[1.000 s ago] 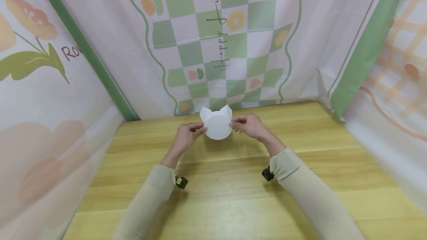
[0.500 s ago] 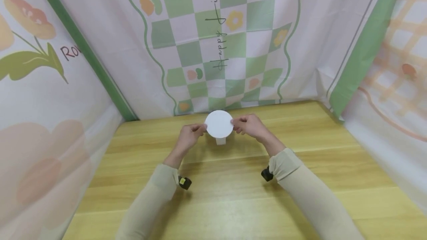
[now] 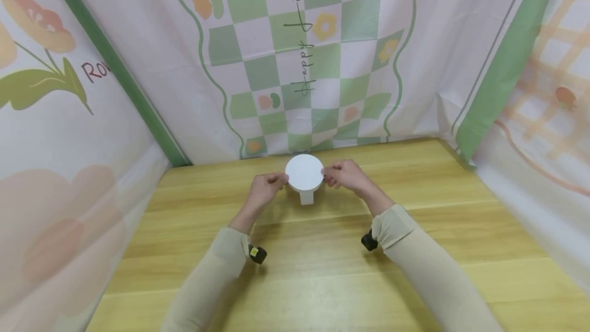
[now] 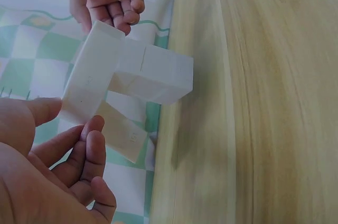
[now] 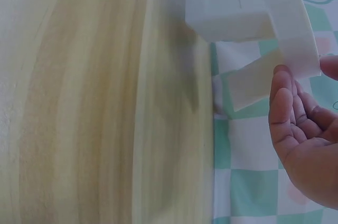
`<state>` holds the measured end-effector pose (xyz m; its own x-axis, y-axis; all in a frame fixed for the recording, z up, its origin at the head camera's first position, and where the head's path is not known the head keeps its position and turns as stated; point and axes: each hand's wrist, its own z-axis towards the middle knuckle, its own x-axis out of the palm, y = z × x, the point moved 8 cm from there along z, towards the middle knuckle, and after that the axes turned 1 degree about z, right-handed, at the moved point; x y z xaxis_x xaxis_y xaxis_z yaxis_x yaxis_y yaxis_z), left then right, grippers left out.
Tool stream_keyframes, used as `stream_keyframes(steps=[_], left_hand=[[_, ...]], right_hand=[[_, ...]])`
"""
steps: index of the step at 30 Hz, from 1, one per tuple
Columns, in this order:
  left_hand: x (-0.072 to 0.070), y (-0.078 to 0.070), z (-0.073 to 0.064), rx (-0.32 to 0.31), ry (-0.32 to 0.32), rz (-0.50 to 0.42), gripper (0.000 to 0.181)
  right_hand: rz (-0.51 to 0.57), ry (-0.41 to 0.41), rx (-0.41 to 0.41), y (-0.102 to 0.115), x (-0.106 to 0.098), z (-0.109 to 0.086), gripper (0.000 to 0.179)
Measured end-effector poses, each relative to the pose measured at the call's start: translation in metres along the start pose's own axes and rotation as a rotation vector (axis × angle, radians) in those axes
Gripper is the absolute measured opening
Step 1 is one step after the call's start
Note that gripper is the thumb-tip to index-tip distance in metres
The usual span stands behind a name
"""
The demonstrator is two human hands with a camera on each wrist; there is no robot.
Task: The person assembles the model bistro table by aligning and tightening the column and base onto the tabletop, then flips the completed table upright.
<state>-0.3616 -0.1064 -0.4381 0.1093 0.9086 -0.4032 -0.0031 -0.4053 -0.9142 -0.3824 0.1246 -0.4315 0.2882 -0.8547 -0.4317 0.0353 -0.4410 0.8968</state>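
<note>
Between my two hands is a white paper model with a round drum-shaped part (image 3: 304, 172) facing up. My left hand (image 3: 266, 187) pinches the drum's left edge between thumb and fingers. On the opposite edge, my right hand (image 3: 345, 174) pinches it in the same manner. A square box-shaped part (image 4: 158, 71) juts from the drum toward the table in the left wrist view. Beside that box a flat flap (image 4: 124, 131) slants out; the right wrist view also has this kind of flap (image 5: 256, 80). In the head view most of the underside is hidden.
The wooden table (image 3: 313, 270) spreads under both arms, with the model's shadow on it. A green-and-white checked cloth wall (image 3: 295, 65) rises close behind the model. More printed cloth stands at the left (image 3: 55, 168) and right (image 3: 544, 132).
The model has tipped: two pointed white flaps behind the disc have dropped out of sight, and the box-shaped part now shows below it. Both hands keep their pinch and have shifted slightly.
</note>
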Motion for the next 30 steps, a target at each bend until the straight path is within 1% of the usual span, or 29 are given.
stream_keyframes(steps=[4, 9, 15, 21, 24, 27, 30], left_hand=[[0.003, 0.005, 0.002, -0.007, -0.004, 0.010, 0.035], [0.008, 0.012, 0.003, -0.039, 0.037, 0.022, 0.036], [0.011, 0.019, 0.005, -0.052, 0.031, 0.031, 0.035], [0.012, 0.022, 0.006, -0.050, 0.042, 0.029, 0.037], [0.013, 0.024, 0.005, -0.059, 0.052, 0.029, 0.039], [0.014, 0.026, 0.004, -0.075, 0.051, 0.034, 0.040], [0.014, 0.024, 0.003, -0.069, 0.046, 0.054, 0.040]], right_hand=[[-0.014, 0.024, 0.007, -0.003, 0.003, -0.001, 0.042], [-0.024, 0.032, 0.035, -0.010, 0.006, 0.001, 0.042], [-0.008, 0.064, 0.048, -0.014, 0.012, 0.001, 0.044], [-0.020, 0.075, 0.053, -0.016, 0.013, 0.001, 0.044], [-0.026, 0.076, 0.051, -0.017, 0.014, 0.001, 0.044], [-0.033, 0.076, 0.054, -0.018, 0.015, 0.001, 0.044], [-0.036, 0.073, 0.060, -0.021, 0.016, 0.002, 0.043]])
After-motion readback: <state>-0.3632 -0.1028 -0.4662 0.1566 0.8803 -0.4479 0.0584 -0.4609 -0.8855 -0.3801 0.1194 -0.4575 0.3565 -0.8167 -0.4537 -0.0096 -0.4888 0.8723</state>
